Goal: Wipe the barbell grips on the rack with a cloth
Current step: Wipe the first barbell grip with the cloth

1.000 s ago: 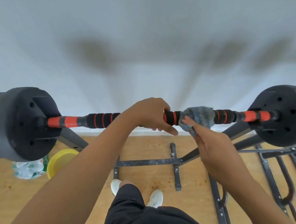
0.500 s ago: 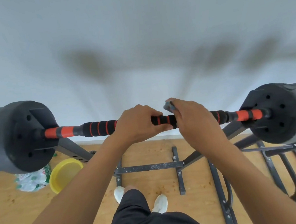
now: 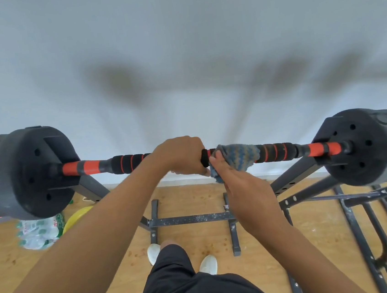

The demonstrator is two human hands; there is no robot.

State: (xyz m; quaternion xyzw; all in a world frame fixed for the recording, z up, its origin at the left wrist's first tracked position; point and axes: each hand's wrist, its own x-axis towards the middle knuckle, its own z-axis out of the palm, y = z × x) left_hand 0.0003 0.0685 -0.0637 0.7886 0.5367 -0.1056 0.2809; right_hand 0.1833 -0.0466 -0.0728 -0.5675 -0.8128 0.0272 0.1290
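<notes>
A barbell (image 3: 127,164) with black foam grips ringed in orange lies across a dark metal rack (image 3: 190,219), with a black weight (image 3: 23,173) at each end. My left hand (image 3: 181,156) grips the bar near its middle, fingers curled over it. A blue and tan cloth (image 3: 239,158) is draped over the bar just right of that hand. My right hand (image 3: 244,188) holds the cloth from the near side against the right grip (image 3: 276,152).
A white wall stands close behind the bar. On the wooden floor at the left lie a yellow dish (image 3: 76,218) and a pack of water bottles (image 3: 39,231). More dark rack frames (image 3: 367,223) stand at the right. My feet in white shoes (image 3: 208,264) are below the bar.
Half a second ago my right hand lay over the top of the bar, hiding the cloth. Now it has come down to the near side and the cloth shows draped over the bar.
</notes>
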